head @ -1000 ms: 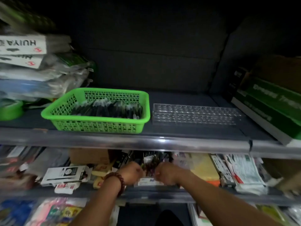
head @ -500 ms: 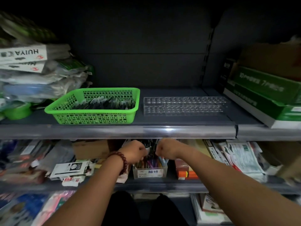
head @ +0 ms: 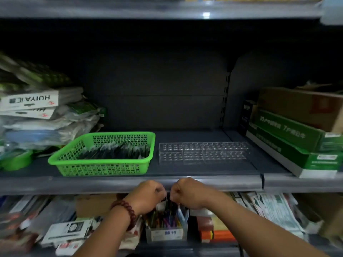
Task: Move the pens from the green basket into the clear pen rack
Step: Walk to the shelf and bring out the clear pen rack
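Nothing looks racked yet: the pens (head: 118, 151) lie in the green basket (head: 100, 161) at 11 o'clock from the left hand (head: 148, 196) and right hand (head: 187, 194), both fisted, contents untellable, with the rack (head: 202, 153) at 1 o'clock, so a reach to the basket probably comes next.

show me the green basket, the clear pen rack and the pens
green basket (head: 101, 168): head view, on its front wall
clear pen rack (head: 204, 153): head view, middle of its top grid
pens (head: 118, 152): head view, on the dark barrels inside the basket
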